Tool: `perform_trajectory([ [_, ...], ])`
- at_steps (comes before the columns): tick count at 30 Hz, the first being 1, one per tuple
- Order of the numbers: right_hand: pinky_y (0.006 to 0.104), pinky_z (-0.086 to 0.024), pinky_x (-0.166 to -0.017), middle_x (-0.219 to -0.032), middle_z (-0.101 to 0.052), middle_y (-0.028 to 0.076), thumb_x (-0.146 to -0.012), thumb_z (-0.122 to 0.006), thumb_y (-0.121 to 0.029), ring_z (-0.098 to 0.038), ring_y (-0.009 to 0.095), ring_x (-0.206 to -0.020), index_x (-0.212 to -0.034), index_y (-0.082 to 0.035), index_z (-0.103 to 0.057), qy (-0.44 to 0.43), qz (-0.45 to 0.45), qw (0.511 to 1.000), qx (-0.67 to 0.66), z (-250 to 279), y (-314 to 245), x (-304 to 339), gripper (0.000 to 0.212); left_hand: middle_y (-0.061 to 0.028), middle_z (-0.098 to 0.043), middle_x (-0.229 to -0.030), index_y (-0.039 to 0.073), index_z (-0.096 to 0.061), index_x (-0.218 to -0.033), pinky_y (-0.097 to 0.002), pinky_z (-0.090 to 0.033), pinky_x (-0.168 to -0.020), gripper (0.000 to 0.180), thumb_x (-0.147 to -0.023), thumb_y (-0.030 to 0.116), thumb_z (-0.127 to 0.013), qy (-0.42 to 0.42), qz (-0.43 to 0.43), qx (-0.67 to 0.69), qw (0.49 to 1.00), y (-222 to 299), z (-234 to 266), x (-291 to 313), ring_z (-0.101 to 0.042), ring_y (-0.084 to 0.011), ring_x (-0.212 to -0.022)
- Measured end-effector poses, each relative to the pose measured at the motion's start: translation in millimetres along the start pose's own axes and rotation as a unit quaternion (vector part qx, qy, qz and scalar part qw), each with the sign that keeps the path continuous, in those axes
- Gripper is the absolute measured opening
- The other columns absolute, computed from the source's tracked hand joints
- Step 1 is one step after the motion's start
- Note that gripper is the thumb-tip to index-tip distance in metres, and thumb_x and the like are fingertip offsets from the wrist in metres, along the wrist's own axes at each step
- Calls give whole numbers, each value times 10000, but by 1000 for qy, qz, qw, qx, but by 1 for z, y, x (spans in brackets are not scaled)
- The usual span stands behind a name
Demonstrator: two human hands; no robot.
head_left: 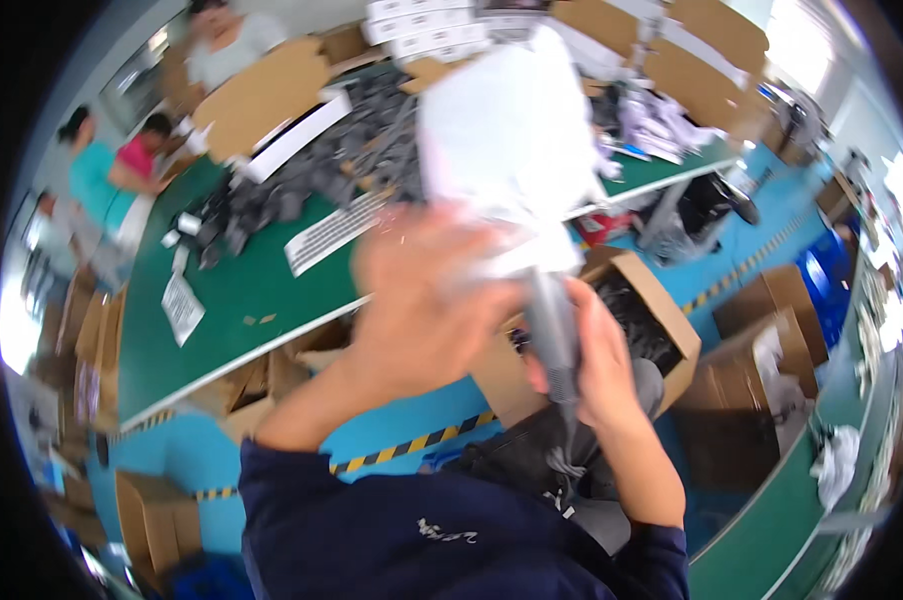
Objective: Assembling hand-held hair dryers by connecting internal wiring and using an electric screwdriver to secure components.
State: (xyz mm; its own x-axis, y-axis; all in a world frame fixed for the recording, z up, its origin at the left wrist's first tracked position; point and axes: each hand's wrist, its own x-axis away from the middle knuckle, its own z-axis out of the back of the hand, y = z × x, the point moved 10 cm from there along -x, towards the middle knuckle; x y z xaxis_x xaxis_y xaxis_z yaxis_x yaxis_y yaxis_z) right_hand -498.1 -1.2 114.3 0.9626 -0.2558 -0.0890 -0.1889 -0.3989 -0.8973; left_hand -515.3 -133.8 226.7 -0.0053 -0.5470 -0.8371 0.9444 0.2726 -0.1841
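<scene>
In front of me a smooth grey handle-shaped thing (pixel 552 325) points up and away, its narrow ribbed end toward my body. My right hand (pixel 600 350) is wrapped around it from the right. My left hand (pixel 427 300) is beside it on the left, at the lower edge of a white bag (pixel 507 135); motion smears its fingers, so their grip cannot be made out. The bag extends from the far end of the grey thing over the table. What it contains is hidden.
A green table (pixel 232 320) holds a heap of dark grey pieces (pixel 312 165), a printed sheet (pixel 337 232) and cardboard flaps. An open carton (pixel 662 320) of dark things stands near my right arm. More cartons (pixel 727 420) are farther right. Several people are at the far left.
</scene>
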Motion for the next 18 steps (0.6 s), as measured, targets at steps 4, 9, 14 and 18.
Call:
perform_trajectory([
  [4, 266, -495, -459, -878, -602, 123, -975, -218, -593, -599, 152, -620, -1131, -49, -468, 13, -45, 998, -41, -10, 21, -41, 619, -181, -537, -1203, 0, -497, -1208, -418, -425, -963, 389, -923, 263, -535, 122, 455, 560, 681, -80, -41, 75, -527, -253, -1113],
  [9, 263, -463, -645, -891, -585, 52, -1031, -241, -444, -552, 121, -741, -1110, 25, -520, 27, 122, 984, 130, -72, 29, -53, 552, -202, -628, -1083, -25, -490, -1237, -383, -522, -807, 425, -954, 292, -496, 90, 586, 555, 584, -91, -89, 100, -635, -257, -965],
  [14, 462, -386, -965, -1224, -409, 277, -913, -579, -263, -437, 431, -1138, -1359, 83, -301, 6, 271, 869, 415, -108, 50, -4, 630, -97, -617, -854, 19, -489, -1204, -381, -549, -593, 396, -887, 246, -563, 251, 666, 476, 517, -140, -49, 194, -631, -227, -717],
  [18, 427, -443, -922, -1215, -455, 216, -903, -587, -185, -502, 379, -1116, -1241, -12, -475, 15, 108, 887, 448, -9, 100, 18, 396, -51, -509, -679, 45, -527, -942, -314, -437, -416, 214, -843, 213, -614, 197, 734, 447, 472, -238, -23, 287, -510, -150, -523],
])
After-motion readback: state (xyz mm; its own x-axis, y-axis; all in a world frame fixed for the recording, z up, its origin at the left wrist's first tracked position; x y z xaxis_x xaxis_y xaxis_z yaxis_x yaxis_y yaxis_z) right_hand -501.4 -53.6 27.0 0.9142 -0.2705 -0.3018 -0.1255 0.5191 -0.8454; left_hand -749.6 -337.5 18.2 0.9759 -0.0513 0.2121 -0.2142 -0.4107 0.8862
